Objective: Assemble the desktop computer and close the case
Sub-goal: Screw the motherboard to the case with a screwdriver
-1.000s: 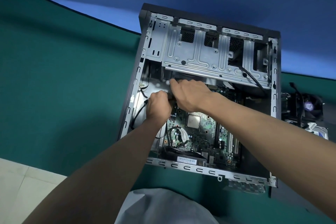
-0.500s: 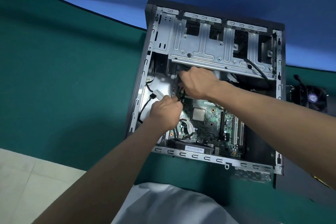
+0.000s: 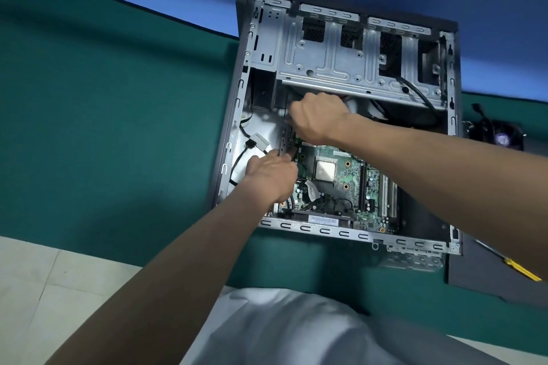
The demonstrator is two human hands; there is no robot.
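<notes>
Open grey metal desktop computer case (image 3: 326, 230) is lying on its side on the green cloth-covered table (image 3: 103, 127), side panel off, interior facing up. The green motherboard (image 3: 341, 187) is sitting in the near half of the case, with a square silver processor (image 3: 325, 170) showing near its middle. The silver sheet-metal drive cage (image 3: 332, 62) is spanning the far half of the case. The left hand (image 3: 271, 176) is reaching into the case's left side, fingers (image 3: 275, 155) stretched out nearly straight and their tips touching the motherboard's left edge; nothing is held. The right hand (image 3: 318, 120) is working at the centre of the case, just under the near lip of the drive cage, knuckles up and fingers curling downward; the fingertips are hidden, so it cannot be told whether they are gripping anything. A white flat cable connector (image 3: 259, 141) on a black lead is lying loose against the case's left wall, just beyond the left hand. Outside the case's right wall, a black cooling fan (image 3: 501, 138) is resting on the table. Off the case's near right corner, a yellow-handled screwdriver (image 3: 525, 271) is lying on a flat dark panel (image 3: 489, 278).
</notes>
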